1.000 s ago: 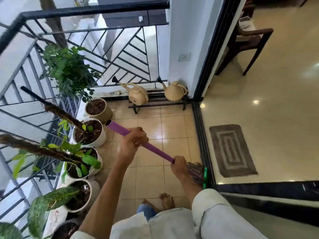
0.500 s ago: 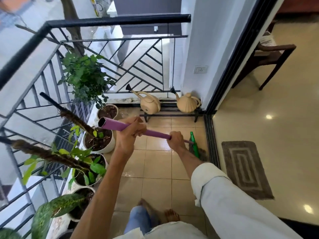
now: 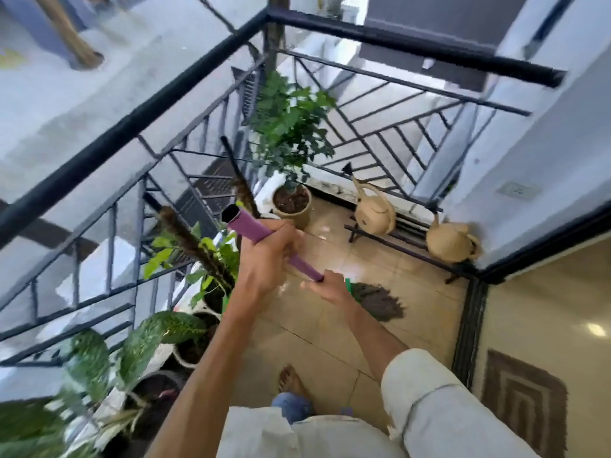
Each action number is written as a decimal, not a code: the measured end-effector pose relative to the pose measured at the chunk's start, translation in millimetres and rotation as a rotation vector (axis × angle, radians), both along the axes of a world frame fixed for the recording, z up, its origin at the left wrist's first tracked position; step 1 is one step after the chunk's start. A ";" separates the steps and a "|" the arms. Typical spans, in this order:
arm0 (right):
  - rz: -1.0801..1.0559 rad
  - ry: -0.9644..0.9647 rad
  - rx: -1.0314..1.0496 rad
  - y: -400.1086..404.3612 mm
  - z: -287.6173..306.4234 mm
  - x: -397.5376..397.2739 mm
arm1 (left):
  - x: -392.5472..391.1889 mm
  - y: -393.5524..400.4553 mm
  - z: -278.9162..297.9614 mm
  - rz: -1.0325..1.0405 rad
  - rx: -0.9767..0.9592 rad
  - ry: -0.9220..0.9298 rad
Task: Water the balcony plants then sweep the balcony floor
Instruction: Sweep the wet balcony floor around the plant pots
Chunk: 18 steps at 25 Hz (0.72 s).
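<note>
Both hands grip the purple broom handle: the left hand is curled round it near the open top end, the right hand lower down, by the green collar. Its dark bristles rest on the tiled balcony floor, near the doorway edge. Potted plants line the railing edge; two tan watering cans sit on a low rack at the far end.

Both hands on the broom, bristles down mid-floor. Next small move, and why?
Probably a short pull of the bristles across the tiles toward the feet. Left hand and right hand both grip the purple handle, the head rests on the floor short of the watering cans' rack.
</note>
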State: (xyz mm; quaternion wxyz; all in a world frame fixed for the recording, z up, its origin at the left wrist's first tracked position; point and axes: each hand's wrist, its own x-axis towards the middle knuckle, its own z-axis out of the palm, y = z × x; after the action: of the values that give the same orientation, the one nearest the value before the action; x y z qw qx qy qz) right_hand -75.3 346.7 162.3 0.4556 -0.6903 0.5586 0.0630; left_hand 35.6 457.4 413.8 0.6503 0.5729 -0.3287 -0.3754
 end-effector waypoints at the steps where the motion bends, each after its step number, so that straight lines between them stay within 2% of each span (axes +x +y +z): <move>1: 0.033 -0.005 0.027 9.0 2.1 26.6 | 17.6 5.2 3.9 0.045 0.014 0.020; 6: 0.230 -0.089 0.025 77.3 -4.6 139.2 | 88.5 47.5 18.7 0.267 0.018 0.044; 9: 0.360 -0.166 0.003 124.0 -3.0 170.8 | 112.1 81.2 19.2 0.365 -0.019 -0.007; 11: 0.434 -0.214 -0.014 143.4 3.6 183.8 | 118.0 97.8 18.1 0.493 -0.051 0.022; 14: 0.599 -0.272 -0.100 147.9 7.1 199.1 | 129.9 106.3 14.1 0.742 -0.121 0.063; 18: 0.739 -0.286 -0.201 106.8 -2.0 204.7 | 129.2 85.0 10.0 0.944 -0.206 0.083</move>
State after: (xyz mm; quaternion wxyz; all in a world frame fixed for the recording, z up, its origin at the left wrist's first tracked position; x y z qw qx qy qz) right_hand 129.4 453.4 160.3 0.4056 -0.8874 0.2075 0.0709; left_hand 164.8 542.4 423.8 0.8154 0.5767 -0.0421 -0.0274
